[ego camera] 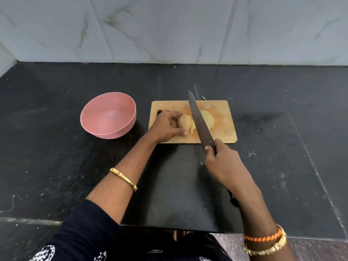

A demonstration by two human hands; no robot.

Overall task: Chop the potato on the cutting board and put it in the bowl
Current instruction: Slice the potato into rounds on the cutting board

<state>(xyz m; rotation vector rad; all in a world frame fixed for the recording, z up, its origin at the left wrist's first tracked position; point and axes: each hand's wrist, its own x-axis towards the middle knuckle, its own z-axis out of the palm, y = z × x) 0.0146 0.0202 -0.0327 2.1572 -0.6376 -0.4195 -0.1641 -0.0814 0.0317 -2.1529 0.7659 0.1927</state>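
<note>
A wooden cutting board point(224, 136) lies on the black counter. On it, my left hand point(165, 127) grips the uncut brown end of the potato point(183, 122), fingers curled over it. Thin pale slices lean against its cut face, and a pile of cut slices point(208, 119) lies to the right of the blade. My right hand point(224, 162) grips the handle of a long knife point(199, 119), whose blade slants across the board just right of the potato, tip pointing away from me. A pink bowl point(108, 114) stands to the left of the board, with nothing inside.
The black stone counter point(56, 147) runs to a marble-tiled wall point(169, 29) behind. Its front edge point(169, 228) is near my body. A small dark scrap lies just behind the board's far edge.
</note>
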